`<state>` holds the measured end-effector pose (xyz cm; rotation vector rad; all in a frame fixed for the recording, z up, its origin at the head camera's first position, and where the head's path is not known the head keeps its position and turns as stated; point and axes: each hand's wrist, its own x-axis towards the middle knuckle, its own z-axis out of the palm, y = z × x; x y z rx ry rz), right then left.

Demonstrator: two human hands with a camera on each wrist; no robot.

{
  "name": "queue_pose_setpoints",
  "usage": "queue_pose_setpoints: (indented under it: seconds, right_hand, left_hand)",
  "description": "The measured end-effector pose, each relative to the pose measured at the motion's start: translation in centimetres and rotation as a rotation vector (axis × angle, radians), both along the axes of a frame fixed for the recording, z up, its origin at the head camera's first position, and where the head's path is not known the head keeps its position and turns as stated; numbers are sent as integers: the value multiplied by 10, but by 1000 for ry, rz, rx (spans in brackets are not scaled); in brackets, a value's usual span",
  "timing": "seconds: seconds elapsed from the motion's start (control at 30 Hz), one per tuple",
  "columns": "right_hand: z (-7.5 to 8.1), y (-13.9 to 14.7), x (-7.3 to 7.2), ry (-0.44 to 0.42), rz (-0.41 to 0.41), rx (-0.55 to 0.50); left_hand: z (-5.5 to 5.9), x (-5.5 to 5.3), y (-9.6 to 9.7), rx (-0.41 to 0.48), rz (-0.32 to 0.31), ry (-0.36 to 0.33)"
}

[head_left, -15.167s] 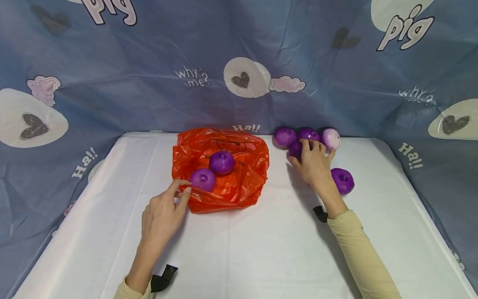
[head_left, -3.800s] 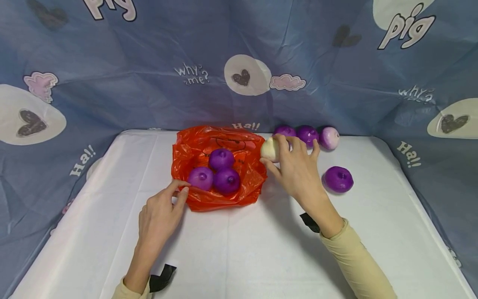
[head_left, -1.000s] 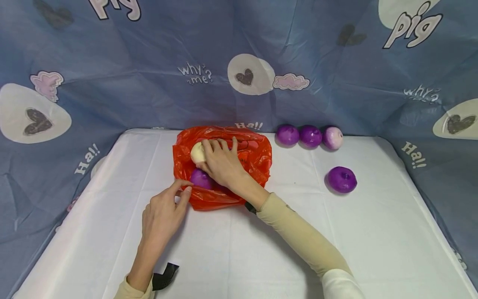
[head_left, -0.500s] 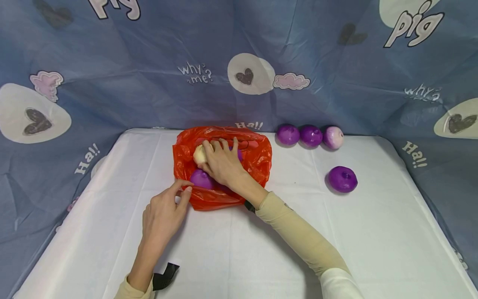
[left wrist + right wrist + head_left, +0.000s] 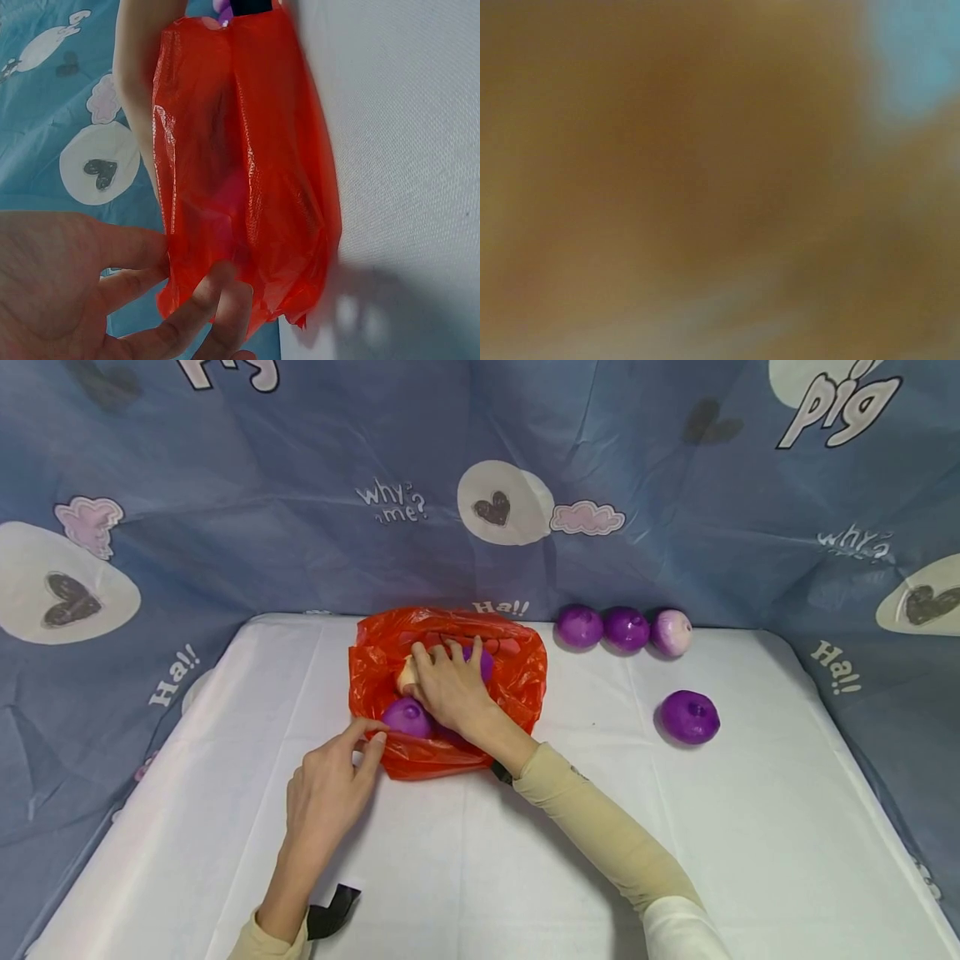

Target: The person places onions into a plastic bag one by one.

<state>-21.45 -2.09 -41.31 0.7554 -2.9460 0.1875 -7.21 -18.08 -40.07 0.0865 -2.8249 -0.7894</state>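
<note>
A red plastic bag (image 5: 521,689) lies with its mouth spread at the back middle of the table. Inside it, my right hand (image 5: 453,697) holds a pale onion (image 5: 406,677), mostly covered by the fingers. One purple onion (image 5: 407,717) sits in front of that hand, and part of another purple onion (image 5: 486,665) shows behind its fingers. At the front left edge, my left hand (image 5: 330,785) pinches the bag's rim between thumb and fingers. The left wrist view shows the left hand (image 5: 71,289) beside the bag's wall (image 5: 285,180). The right wrist view is a blur.
Along the back edge, right of the bag, stand two purple onions (image 5: 579,627) (image 5: 626,631) and a purple-and-white onion (image 5: 671,632). Nearer the front lies a dark purple onion (image 5: 689,717). A printed blue cloth (image 5: 315,552) rises behind the white table (image 5: 555,843).
Earlier, a purple onion from the back group went into the bag; then my right hand carried the pale onion leftward into it. In the last second that hand has sunk slightly lower. My left hand stays put.
</note>
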Motion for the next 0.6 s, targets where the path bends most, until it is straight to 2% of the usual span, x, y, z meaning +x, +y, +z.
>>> queue_pose_setpoints:
  seconds: [0.3,0.6]
  right_hand:
    - [4,3,1,-41,-20,8]
    - [28,23,1,-54,-56,-78]
  left_hand:
    - [2,0,0,4,3,-17]
    - [3,1,-1,9,7,-10]
